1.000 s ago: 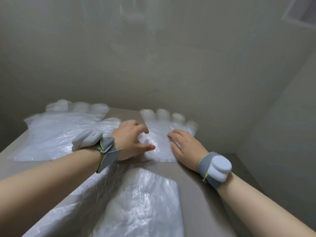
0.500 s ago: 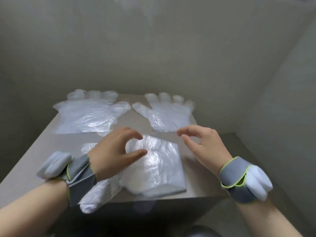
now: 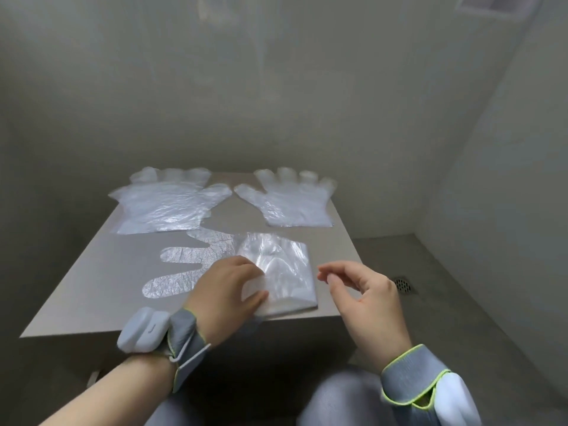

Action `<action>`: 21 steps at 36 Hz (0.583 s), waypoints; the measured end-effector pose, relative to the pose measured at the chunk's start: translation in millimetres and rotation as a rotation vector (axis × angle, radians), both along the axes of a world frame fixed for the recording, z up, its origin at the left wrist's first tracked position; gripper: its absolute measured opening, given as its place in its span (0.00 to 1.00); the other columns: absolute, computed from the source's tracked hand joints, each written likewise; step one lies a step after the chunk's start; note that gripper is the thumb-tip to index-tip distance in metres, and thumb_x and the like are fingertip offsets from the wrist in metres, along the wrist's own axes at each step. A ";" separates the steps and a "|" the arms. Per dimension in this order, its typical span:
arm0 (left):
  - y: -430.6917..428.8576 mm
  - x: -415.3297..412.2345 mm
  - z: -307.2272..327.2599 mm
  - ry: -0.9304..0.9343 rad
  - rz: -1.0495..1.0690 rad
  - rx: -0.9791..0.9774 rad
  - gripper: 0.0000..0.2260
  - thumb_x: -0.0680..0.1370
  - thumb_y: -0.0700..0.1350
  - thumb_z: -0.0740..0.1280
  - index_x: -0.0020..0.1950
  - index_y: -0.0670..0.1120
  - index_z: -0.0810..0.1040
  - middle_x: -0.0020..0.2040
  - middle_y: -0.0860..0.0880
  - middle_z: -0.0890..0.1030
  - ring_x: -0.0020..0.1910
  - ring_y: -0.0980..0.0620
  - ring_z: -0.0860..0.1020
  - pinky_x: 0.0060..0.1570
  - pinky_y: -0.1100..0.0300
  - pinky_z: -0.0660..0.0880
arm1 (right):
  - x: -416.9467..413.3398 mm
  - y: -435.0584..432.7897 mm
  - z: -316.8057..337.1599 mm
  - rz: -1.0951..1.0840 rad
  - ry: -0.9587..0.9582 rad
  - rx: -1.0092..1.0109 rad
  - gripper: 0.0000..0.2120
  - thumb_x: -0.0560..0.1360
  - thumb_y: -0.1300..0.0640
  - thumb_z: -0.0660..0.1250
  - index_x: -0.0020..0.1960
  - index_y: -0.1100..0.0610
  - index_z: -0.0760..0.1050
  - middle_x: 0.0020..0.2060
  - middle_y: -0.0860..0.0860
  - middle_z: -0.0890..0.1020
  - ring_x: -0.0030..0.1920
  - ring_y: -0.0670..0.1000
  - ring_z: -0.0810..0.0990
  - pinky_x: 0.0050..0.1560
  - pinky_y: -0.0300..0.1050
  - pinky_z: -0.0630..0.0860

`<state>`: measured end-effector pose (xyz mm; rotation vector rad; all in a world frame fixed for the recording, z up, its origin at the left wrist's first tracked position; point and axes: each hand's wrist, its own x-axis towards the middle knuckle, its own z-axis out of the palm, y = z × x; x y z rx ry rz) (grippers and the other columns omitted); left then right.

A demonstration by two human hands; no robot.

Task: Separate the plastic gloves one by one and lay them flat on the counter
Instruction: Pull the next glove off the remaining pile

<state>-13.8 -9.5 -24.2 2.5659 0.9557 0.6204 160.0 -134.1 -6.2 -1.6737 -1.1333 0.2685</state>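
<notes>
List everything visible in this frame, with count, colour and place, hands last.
Flat gloves: two, clear plastic; far left and far right of the counter.
Glove stack: one, clear plastic, near edge, centre; its fingers point left.
Counter: one, grey-beige, centre.
Floor drain: one, dark, right of the counter.
Left hand: one, grey wristband, resting on the stack.
Right hand: one, grey wristband, raised right of the stack, empty.

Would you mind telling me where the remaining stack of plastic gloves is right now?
In the head view, the stack of gloves lies at the counter's near edge, under the left hand, with the right hand just to its right.
</notes>
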 end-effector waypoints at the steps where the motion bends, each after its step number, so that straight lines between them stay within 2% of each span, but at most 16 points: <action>1: -1.0 -1.8 2.2 -0.021 0.016 -0.006 0.24 0.69 0.62 0.56 0.49 0.48 0.82 0.48 0.53 0.80 0.49 0.52 0.78 0.50 0.60 0.71 | 1.1 -2.0 -0.8 -0.005 0.002 -0.001 0.12 0.73 0.64 0.67 0.41 0.48 0.82 0.38 0.39 0.84 0.43 0.39 0.81 0.44 0.32 0.75; 5: -0.5 -8.2 10.7 -0.144 0.096 -0.056 0.22 0.69 0.62 0.58 0.45 0.49 0.82 0.43 0.55 0.81 0.43 0.55 0.78 0.44 0.66 0.69 | 4.9 -5.8 -3.9 -0.017 0.000 -0.009 0.12 0.73 0.64 0.67 0.42 0.48 0.82 0.38 0.39 0.84 0.44 0.40 0.81 0.46 0.28 0.73; 8: 2.4 -13.8 20.5 -0.238 0.162 -0.120 0.19 0.69 0.61 0.62 0.43 0.48 0.83 0.40 0.57 0.82 0.41 0.59 0.78 0.41 0.70 0.68 | 5.4 -5.7 -4.6 -0.015 0.006 -0.016 0.12 0.73 0.64 0.67 0.42 0.48 0.82 0.38 0.40 0.84 0.44 0.40 0.81 0.48 0.28 0.73; 11: 5.7 -19.8 30.2 -0.299 0.206 -0.161 0.09 0.72 0.54 0.69 0.38 0.49 0.80 0.32 0.59 0.79 0.36 0.63 0.76 0.35 0.74 0.67 | 3.1 -4.5 -2.3 -0.002 0.021 -0.017 0.12 0.74 0.64 0.67 0.43 0.48 0.81 0.39 0.40 0.84 0.44 0.40 0.81 0.48 0.30 0.74; 14: 8.8 -25.7 37.8 -0.392 0.218 -0.315 0.07 0.74 0.45 0.71 0.38 0.46 0.82 0.27 0.58 0.77 0.28 0.64 0.72 0.31 0.74 0.65 | 1.8 -1.0 2.6 0.034 0.023 -0.049 0.12 0.74 0.63 0.67 0.46 0.45 0.80 0.40 0.41 0.84 0.45 0.39 0.80 0.50 0.28 0.74; 16: 8.8 -30.0 45.8 -0.447 0.204 -0.425 0.06 0.75 0.45 0.70 0.40 0.46 0.83 0.31 0.57 0.81 0.31 0.63 0.75 0.34 0.72 0.68 | 1.3 4.4 7.2 0.057 0.019 -0.067 0.13 0.73 0.62 0.67 0.49 0.44 0.78 0.43 0.41 0.83 0.46 0.39 0.80 0.51 0.30 0.74; 19: 8.9 -39.7 56.0 -0.488 0.166 -0.523 0.07 0.75 0.45 0.69 0.43 0.45 0.85 0.41 0.50 0.85 0.44 0.53 0.82 0.49 0.64 0.74 | -4.9 18.4 18.9 0.092 0.007 -0.095 0.16 0.72 0.59 0.69 0.57 0.44 0.76 0.50 0.39 0.80 0.45 0.40 0.80 0.50 0.33 0.76; 21: 8.3 -46.3 60.9 -0.498 0.134 -0.565 0.07 0.76 0.45 0.68 0.44 0.44 0.84 0.42 0.49 0.85 0.47 0.51 0.82 0.54 0.60 0.75 | -12.1 30.1 27.9 0.162 0.030 -0.108 0.20 0.72 0.59 0.70 0.61 0.43 0.72 0.55 0.36 0.77 0.44 0.41 0.81 0.49 0.33 0.76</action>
